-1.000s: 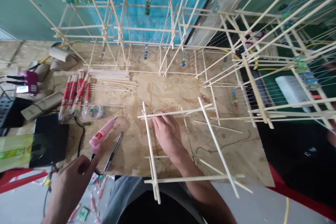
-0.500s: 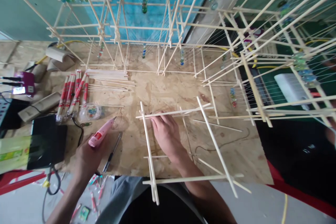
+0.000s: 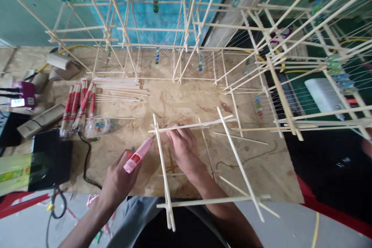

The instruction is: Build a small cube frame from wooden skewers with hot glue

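Head view: a boxy frame (image 3: 240, 162) of slim pale rods surrounds the right hand (image 3: 185, 150), fingers at its far rod, closure hidden. Left of it, the left hand (image 3: 119, 180) grips a smooth pink glue gun (image 3: 138, 157); farther left, red-wrapped bundles (image 3: 76, 100) on mottled board (image 3: 186, 99).

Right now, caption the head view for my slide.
Left hand holds pink glue gun beside stick frame; right hand at its far side.

From my end I see a wooden worktop (image 3: 186, 99) bearing red-wrapped bundles (image 3: 84, 104) toward its left, loose sticks (image 3: 120, 90) and a tub of beads (image 3: 99, 124) near them, a black box (image 3: 52, 155), and one stick (image 3: 252, 140) apart at right.
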Demonstrator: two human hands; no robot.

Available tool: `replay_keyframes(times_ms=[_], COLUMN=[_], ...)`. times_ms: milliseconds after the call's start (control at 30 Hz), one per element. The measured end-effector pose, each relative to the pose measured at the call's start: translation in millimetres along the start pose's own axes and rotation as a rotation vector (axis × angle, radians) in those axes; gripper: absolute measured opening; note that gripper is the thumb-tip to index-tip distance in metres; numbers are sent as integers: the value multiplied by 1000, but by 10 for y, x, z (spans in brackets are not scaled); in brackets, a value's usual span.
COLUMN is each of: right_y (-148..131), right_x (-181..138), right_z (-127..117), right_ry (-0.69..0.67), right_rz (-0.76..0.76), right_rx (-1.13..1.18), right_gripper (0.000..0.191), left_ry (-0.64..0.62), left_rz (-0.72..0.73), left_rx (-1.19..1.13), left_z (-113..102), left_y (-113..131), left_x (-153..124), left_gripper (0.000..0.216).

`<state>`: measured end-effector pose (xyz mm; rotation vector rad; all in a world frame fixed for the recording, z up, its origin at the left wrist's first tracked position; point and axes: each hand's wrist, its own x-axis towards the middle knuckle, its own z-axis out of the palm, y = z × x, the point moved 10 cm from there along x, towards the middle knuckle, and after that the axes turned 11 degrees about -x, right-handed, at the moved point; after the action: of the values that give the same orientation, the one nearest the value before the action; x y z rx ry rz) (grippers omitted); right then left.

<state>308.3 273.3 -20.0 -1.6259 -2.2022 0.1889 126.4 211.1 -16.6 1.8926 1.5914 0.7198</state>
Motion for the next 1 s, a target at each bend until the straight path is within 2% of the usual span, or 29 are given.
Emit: replay_keyframes(times_ms=[167,300,467,1000], right_y=[-8,-11,-10,-2], right_x=[7,9,10,12], right_z=[12,10,-5,6], right_ry=[12,11,8,-11], right_rz=[-13,-7,-1,-1], right_rx=[-22,-42,-36,-25], right_gripper=[33,29,26,26], left_ry=[2,-26,19,13], left_rz=[37,23,59,44], left_rx=[78,110,163,148], left_z=[83,151,133,147], left_y=[6,-45,-14,-16], left_x=[24,0,1,21], left_gripper=[18,19,19,20])
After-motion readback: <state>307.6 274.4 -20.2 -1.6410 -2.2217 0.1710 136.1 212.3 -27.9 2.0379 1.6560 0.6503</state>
